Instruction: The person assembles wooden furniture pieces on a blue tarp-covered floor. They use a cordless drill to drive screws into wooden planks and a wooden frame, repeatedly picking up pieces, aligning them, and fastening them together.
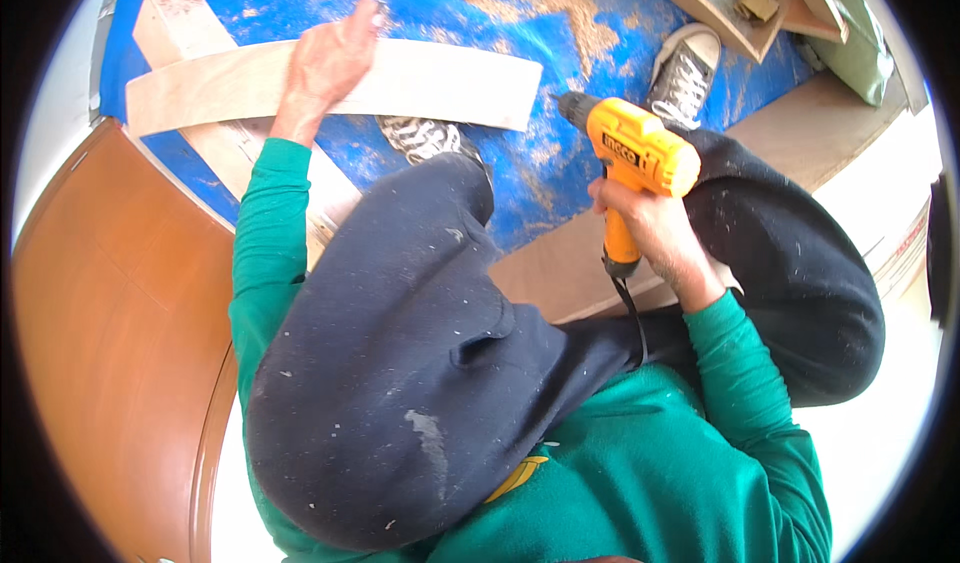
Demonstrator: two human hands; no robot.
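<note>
My right hand (658, 229) grips an orange cordless-style power drill (640, 151) by its handle, with a black cord (634, 313) hanging from the base. The drill's black chuck points up and left, just right of a curved pale wooden board (450, 81) and apart from it. Over the left half of that board lies my left hand (330, 63), its fingers closed together and the tips beyond the far edge. Something small may be pinched there, too small to name. The board crosses over a straight wooden beam (185, 25) that slants beneath it.
A blue sheet (290, 3) strewn with sawdust (580, 18) covers the floor. My shoes (685, 73) stand near the board and the drill. At the upper right is a wooden tray (690, 3) of small items beside a green bag (860, 43). A brown panel (120, 333) lies left.
</note>
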